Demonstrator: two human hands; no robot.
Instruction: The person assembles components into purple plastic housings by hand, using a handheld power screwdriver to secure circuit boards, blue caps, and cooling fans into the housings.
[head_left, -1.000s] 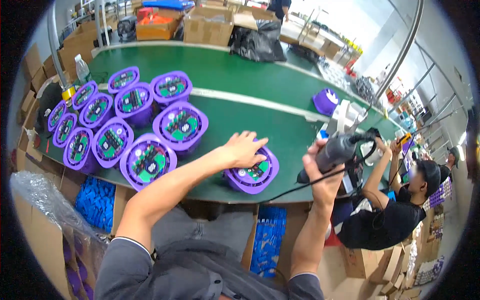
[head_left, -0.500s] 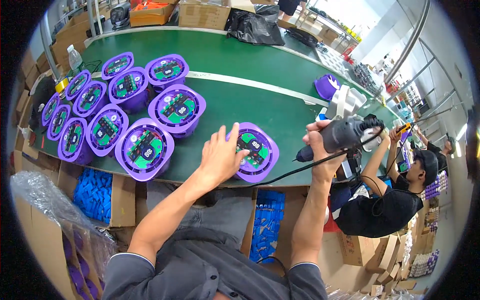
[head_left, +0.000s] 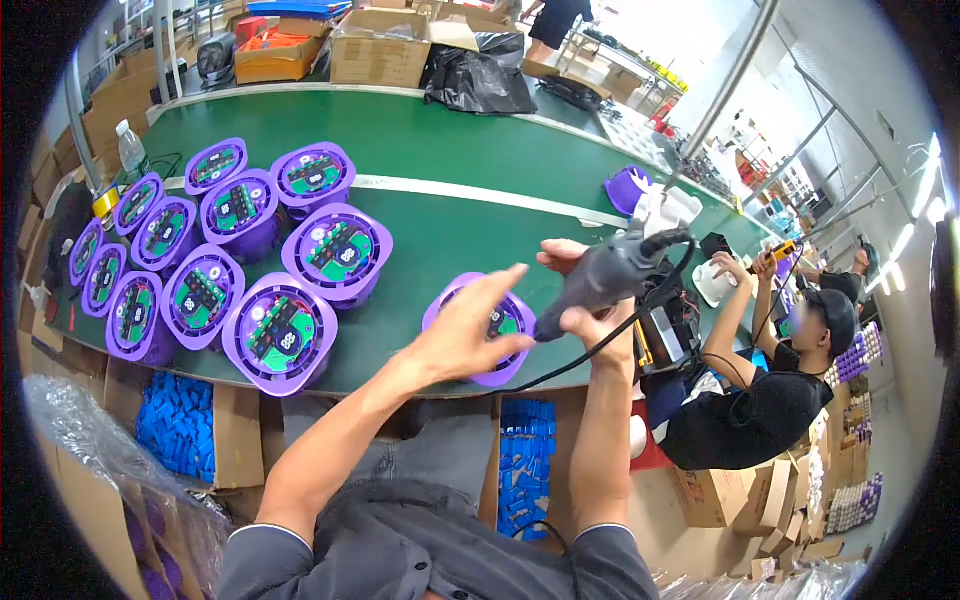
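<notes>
Precariously, the black power screwdriver (head_left: 600,275), clasped in the right hand (head_left: 615,335), points its nose toward the left hand (head_left: 462,335), fingers spread over 1 purple pot (head_left: 519,312) near the front edge of the green worktop (head_left: 450,230); contact is unclear. A slip could nick the thumb or scratch the circuit board (head_left: 505,326); a snagged cord (head_left: 575,372) could wrench the aim. Print marks a brown carton (head_left: 712,490); no brand is legible.

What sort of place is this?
Probably a factory assembly line: purple housings with exposed circuit boards grouped on a long green work surface, and a dark corded hand tool in the right hand.
</notes>
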